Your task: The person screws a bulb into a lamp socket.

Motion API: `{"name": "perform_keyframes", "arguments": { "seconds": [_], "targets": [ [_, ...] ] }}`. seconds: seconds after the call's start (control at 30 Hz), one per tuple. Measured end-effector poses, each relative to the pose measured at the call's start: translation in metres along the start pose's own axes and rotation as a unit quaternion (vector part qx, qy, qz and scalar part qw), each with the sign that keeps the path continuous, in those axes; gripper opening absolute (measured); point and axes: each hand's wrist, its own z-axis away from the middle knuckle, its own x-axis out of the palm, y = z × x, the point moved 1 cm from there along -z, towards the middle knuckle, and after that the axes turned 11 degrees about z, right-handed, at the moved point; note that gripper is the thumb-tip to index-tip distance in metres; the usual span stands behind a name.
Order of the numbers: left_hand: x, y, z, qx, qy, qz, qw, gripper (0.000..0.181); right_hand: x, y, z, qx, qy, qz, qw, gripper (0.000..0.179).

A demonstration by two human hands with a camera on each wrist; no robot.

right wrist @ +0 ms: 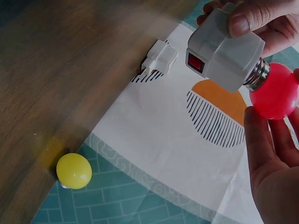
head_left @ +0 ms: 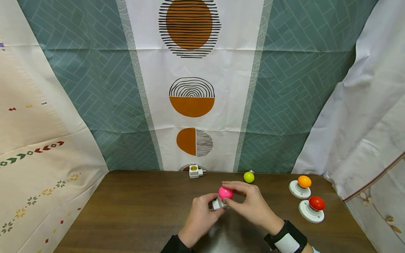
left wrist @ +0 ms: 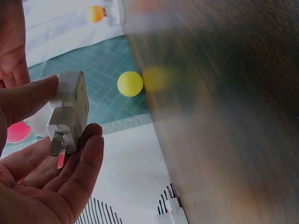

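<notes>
My left hand [head_left: 201, 214] grips a white plug-in bulb socket [right wrist: 226, 49] between thumb and fingers. Two flat metal prongs stick out of it in the left wrist view, and a red switch shows on its side in the right wrist view. With its fingertips, my right hand [head_left: 253, 203] holds a round pink light bulb [right wrist: 275, 91]. The bulb's silver screw base is at the socket's mouth, with some threads still showing. Both hands are above the middle of the brown table, the bulb uppermost in the head view.
A second white plug-in socket [head_left: 195, 171] lies at the table's back edge. Right of it is a yellow-green bulb [head_left: 249, 176]. On the right, an orange bulb [head_left: 304, 181] and a red bulb [head_left: 317, 203] sit on round white bases. Patterned cloth hangs behind the table [head_left: 133, 211].
</notes>
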Motion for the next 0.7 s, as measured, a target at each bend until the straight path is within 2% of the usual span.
{"name": "perform_keyframes", "arguments": {
  "seconds": [0.17,0.4,0.57,0.7],
  "targets": [
    [0.0002,-0.0001,-0.0004,0.006,0.001,-0.001,1.0,0.031,-0.0014,-0.0001,0.0003,0.01,0.0,-0.002,0.9999,0.042],
    [-0.0003,0.0012,-0.0001,-0.005,-0.002,-0.005,1.0,0.033,-0.0015,0.0009,0.0009,-0.009,-0.026,0.005,0.9996,0.046],
    [0.0001,0.0011,0.0001,0.006,0.0,-0.003,1.0,0.033,-0.0001,0.0026,0.0005,-0.015,-0.012,0.004,0.9998,0.043],
    [0.0005,0.0004,0.0003,0.014,0.003,-0.001,0.9999,0.032,0.0005,0.0039,0.0009,-0.001,-0.003,-0.002,1.0,0.041]
  ]
}}
